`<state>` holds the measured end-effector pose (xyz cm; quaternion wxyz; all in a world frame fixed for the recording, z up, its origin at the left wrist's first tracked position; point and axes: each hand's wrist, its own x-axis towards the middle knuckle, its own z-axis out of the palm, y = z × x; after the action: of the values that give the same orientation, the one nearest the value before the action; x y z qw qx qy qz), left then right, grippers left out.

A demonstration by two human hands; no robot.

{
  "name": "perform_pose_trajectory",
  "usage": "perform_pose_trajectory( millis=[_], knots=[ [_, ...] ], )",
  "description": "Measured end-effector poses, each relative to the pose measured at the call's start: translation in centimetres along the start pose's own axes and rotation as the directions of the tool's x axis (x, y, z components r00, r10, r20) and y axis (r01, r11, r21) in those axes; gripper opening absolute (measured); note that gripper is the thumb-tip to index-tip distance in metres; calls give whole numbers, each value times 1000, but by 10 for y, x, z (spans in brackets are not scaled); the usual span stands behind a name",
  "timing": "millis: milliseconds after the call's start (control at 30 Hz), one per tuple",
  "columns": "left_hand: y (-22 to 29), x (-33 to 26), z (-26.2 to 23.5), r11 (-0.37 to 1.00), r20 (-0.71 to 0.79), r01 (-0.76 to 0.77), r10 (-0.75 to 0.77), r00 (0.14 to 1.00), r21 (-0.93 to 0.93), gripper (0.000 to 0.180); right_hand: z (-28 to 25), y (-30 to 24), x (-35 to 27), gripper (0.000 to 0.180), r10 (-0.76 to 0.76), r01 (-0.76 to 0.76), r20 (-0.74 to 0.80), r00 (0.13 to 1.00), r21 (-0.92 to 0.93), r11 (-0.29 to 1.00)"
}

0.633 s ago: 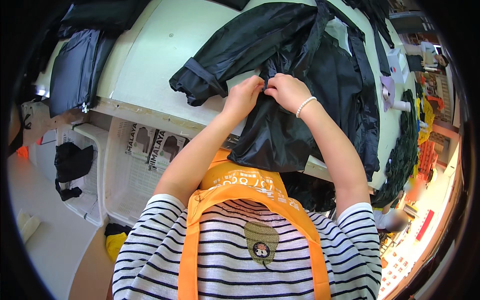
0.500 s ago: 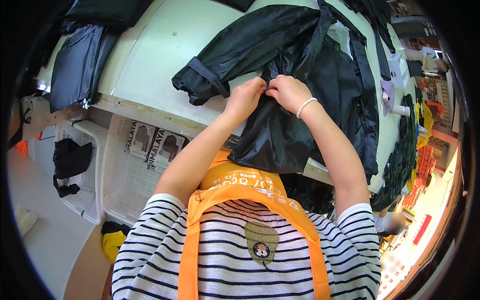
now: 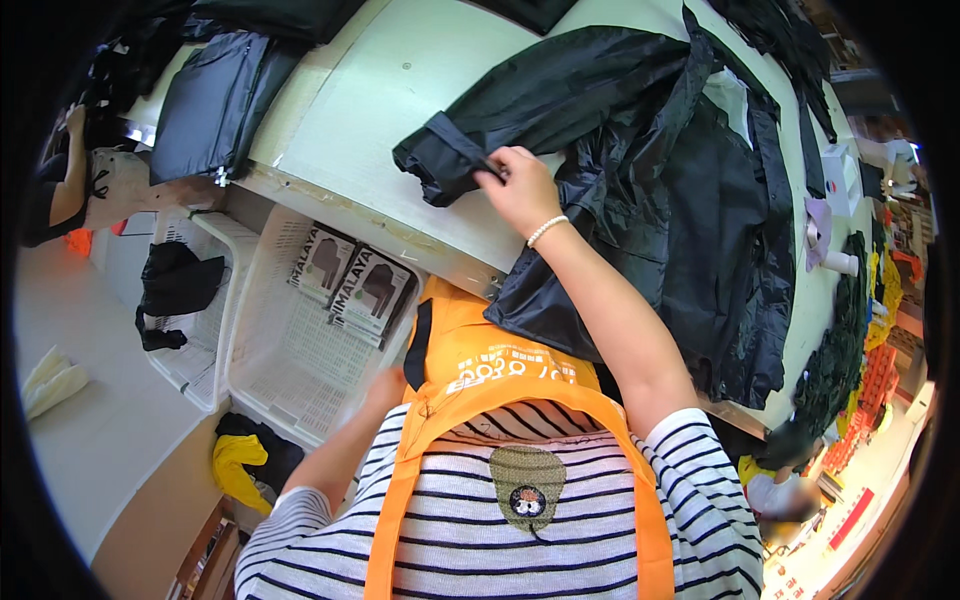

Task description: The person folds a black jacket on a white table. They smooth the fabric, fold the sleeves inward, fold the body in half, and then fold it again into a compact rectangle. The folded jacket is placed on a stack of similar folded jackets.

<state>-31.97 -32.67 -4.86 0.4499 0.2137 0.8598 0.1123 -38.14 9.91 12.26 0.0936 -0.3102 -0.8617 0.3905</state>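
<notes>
A shiny black jacket (image 3: 620,180) lies spread on the pale worktable, one sleeve stretched out toward the left. My right hand (image 3: 525,190), with a beaded bracelet at the wrist, pinches the edge of that sleeve near its cuff (image 3: 440,160). Down by the left side of my orange apron (image 3: 465,330) is my left hand (image 3: 392,385). It is smeared by motion and its fingers are hidden at the apron, beside a black strip. The jacket's lower hem hangs over the table edge against the apron.
Folded black garments (image 3: 210,105) are stacked at the table's far left. Below the table edge, a white plastic basket (image 3: 270,370) holds printed packages, next to another basket with black cloth (image 3: 180,285). At far left shows another person's arm (image 3: 72,175). Black fabric (image 3: 825,350) heaps at right.
Both hands have parted from the jacket's middle. My right hand moved left to the sleeve cuff; my left hand dropped to the apron's side. The whole view has shifted slightly.
</notes>
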Motion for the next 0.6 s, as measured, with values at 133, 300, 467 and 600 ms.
perform_pose_trajectory(
  millis=[133,300,467,600],
  knots=[
    [29,-11,-32,854,51,-24,-3,999,520,30,-22,20,-1,17,-80,115,-113,990,350,930],
    [181,68,-154,695,-501,-490,212,839,-526,26,-76,41,-32,24,41,-126,119,992,911,392],
    [325,78,-170,-16,-266,-290,451,852,-957,29,-76,75,-76,18,271,-273,208,940,934,229],
    [341,89,-170,272,-425,-705,638,641,-654,11,-129,68,-96,42,253,-89,-145,957,682,726]
  ],
)
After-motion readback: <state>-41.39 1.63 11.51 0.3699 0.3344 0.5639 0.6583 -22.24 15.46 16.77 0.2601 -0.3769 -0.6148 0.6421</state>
